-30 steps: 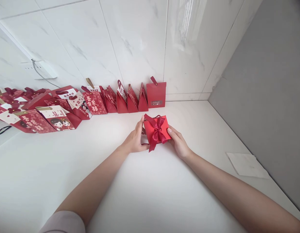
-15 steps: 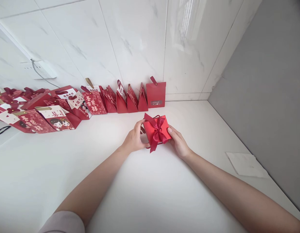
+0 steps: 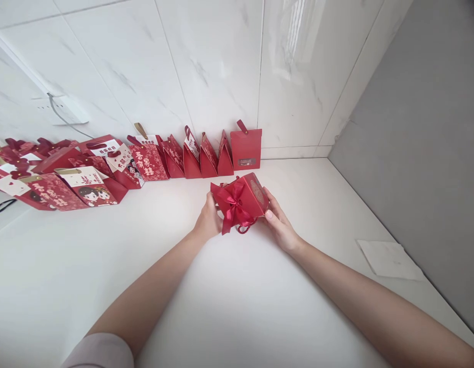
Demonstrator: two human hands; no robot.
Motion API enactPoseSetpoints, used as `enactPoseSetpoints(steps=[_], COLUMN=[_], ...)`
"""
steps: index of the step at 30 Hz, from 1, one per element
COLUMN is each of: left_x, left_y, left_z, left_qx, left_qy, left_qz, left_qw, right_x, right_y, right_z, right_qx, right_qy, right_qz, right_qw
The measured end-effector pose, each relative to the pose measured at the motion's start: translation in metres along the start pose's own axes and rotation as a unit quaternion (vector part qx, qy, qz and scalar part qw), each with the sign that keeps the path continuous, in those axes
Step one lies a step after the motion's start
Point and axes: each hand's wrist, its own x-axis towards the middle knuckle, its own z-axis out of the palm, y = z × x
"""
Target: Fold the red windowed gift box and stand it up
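I hold the box (image 3: 251, 199) between my two hands, straight ahead of me above the white table (image 3: 237, 301); whether its underside touches the table I cannot tell. Take the box as the clock's centre, with twelve toward the wall (image 3: 217, 61). It is red and tilted, with a shiny red bow (image 3: 235, 203) on the side facing me and a patterned oval patch (image 3: 256, 187) on the end turned toward two o'clock. A twisted red cord (image 3: 242, 232) loops out at six o'clock.

My left hand (image 3: 209, 219) grips the box from nine o'clock, most of its fingers hidden behind the ribbon. My right hand (image 3: 279, 222) pinches the end at four o'clock, thumb in front and fingers round the far side.

At twelve o'clock a flat bag (image 3: 246, 144) with a small window stands near the wall. Narrow red bags (image 3: 208, 164) stand in a row between ten and eleven, and a crowd of red and white bags (image 3: 96, 193) fills the stretch from nine to ten. Above those, a socket (image 3: 70, 111) sits on the wall. Toward four o'clock, well apart from my right hand, a white sheet (image 3: 390, 259) lies beside the grey panel (image 3: 424, 153).
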Motion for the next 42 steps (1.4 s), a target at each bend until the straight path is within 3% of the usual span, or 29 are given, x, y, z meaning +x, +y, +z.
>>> enactPoseSetpoints(steps=[6,18,25,30,34,37,42], left_x=[0.000,-0.001,0.002,0.004,0.003,0.005,0.013], left_y=[0.000,0.006,-0.001,-0.006,-0.006,-0.007,-0.018], left_z=[-0.001,-0.002,0.000,-0.002,-0.005,-0.004,0.000], left_qx=[0.069,0.106,0.082,0.069,0.052,0.004,-0.119], left_qy=[-0.002,-0.016,-0.006,-0.001,-0.025,-0.032,0.041], left_qz=[0.043,0.005,0.067,0.058,0.058,0.014,-0.181], left_qw=[0.997,0.994,0.994,0.996,0.997,0.999,0.975], right_x=[0.000,0.001,0.002,0.005,0.003,0.001,0.001], right_y=[0.000,0.003,0.004,0.003,0.001,0.001,0.005], right_z=[0.000,-0.001,-0.002,-0.002,0.002,0.004,0.002], right_qx=[-0.002,-0.013,-0.024,-0.011,-0.055,-0.078,-0.117], right_qy=[-0.006,0.002,0.004,0.019,0.023,-0.001,0.024], right_qz=[-0.007,0.003,0.014,0.044,0.007,-0.006,0.015], right_qw=[1.000,1.000,1.000,0.999,0.998,0.997,0.993])
